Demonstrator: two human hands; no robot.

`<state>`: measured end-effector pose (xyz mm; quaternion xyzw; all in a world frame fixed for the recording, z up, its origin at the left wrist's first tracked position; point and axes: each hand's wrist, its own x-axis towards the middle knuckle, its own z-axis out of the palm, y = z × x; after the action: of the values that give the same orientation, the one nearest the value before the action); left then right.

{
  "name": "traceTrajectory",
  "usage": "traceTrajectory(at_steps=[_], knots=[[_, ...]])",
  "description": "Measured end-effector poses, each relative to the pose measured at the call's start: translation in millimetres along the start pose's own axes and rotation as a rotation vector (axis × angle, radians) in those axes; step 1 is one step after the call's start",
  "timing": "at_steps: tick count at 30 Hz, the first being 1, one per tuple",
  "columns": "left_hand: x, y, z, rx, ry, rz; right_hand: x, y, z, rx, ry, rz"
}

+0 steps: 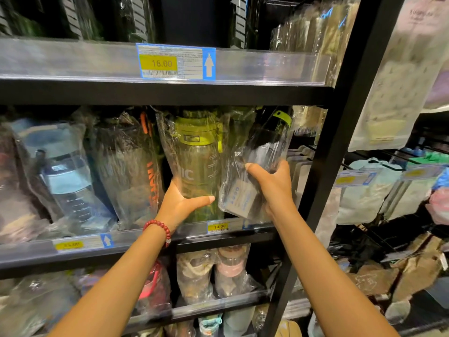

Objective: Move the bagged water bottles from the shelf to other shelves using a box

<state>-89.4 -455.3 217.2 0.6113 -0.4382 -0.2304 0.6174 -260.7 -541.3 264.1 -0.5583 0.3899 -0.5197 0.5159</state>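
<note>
left hand point(181, 203) wraps the lower body of the bagged green-lidded clear water bottle point(199, 166), thumb across its front, bottle upright on the middle black metal shelf point(170, 237); right hand point(273, 183) grips the bagged clear bottle with black-and-green cap point(264, 152) at 3 o'clock of the first, tilted, its base lifted above the shelf edge; bagged blue bottle point(65, 181) at 9 o'clock; red bead bracelet point(159, 228) on the left wrist; yellow price tag point(158, 63) at 12 o'clock
</note>
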Motion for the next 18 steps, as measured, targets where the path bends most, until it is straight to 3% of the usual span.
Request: traceTrajectory(at_steps=[18], knots=[[-3,1,0,0.046,0.035,0.007,6,31,12,0.152,0.174,-0.08]])
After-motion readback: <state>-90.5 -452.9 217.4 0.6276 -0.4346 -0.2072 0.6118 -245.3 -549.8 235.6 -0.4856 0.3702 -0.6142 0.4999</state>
